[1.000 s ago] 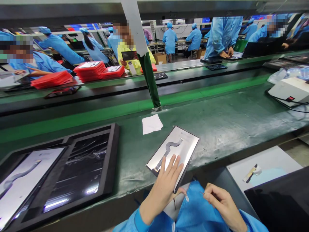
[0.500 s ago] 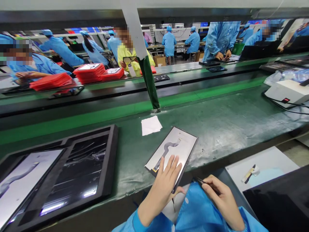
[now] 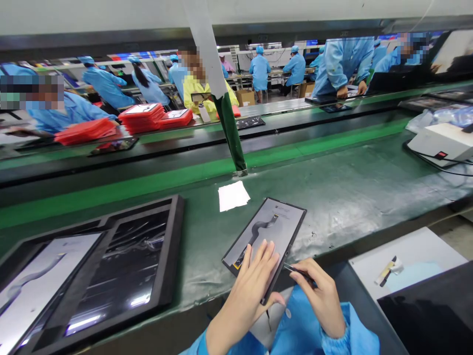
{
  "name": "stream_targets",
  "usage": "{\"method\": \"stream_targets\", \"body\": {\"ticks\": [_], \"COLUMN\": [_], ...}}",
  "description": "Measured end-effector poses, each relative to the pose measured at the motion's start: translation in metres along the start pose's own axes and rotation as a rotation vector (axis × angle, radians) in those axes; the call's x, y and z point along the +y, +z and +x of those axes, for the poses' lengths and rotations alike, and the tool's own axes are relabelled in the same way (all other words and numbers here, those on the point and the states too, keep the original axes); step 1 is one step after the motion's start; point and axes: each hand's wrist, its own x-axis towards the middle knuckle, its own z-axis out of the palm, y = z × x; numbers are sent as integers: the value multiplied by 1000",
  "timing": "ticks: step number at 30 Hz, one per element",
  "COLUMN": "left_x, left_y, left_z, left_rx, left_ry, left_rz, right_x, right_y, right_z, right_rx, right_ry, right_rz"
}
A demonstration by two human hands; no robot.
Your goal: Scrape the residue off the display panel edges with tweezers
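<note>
An LCD screen panel (image 3: 284,217) lies back side up and slanted on the green bench, its near corner over the front edge. A dark, wavy flex cable (image 3: 258,226) runs along its pale back. My left hand (image 3: 253,278) lies on the panel's lower part, fingers stretched out flat, thumb by the near corner. Between the fingertips of my right hand (image 3: 320,291) is a pair of tweezers (image 3: 291,267), its tip at the panel's right edge; I cannot tell whether it touches.
White paper sheets (image 3: 233,195) lie behind the panel. To the left a black foam tray (image 3: 176,246) holds more panels. A white device (image 3: 439,143) with cables stands at the right, and a white board (image 3: 414,246) sits lower. A green post (image 3: 232,133) rises behind; co-workers sit beyond.
My right hand has moved up and left, bringing the tweezers from in front of my sleeve to the panel's right edge. My left hand stays on the panel.
</note>
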Motion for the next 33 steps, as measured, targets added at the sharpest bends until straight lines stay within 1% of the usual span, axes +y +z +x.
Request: {"method": "stream_targets", "body": {"ticks": [3,9,13,16,21,24,33], "left_x": [0,0,0,1,1,0,0], "left_y": [0,-1,0,0,0,1,-1], "left_z": [1,2,2,2,3,3,5], "left_rx": [8,18,20,10,8,8,2], "left_ry": [1,12,10,9,5,10,16], "left_rz": [4,-14,-13,-2,-5,-17,-3], "right_x": [1,2,3,6,9,11,9], "right_y": [0,1,2,3,3,2,-1], "right_z": [1,2,3,6,8,9,10], "right_rx": [-2,14,21,11,-45,-79,-116], "right_ry": [-38,-169,-188,-133,33,99,155], "right_rz": [-18,-60,-43,4,114,163,217]}}
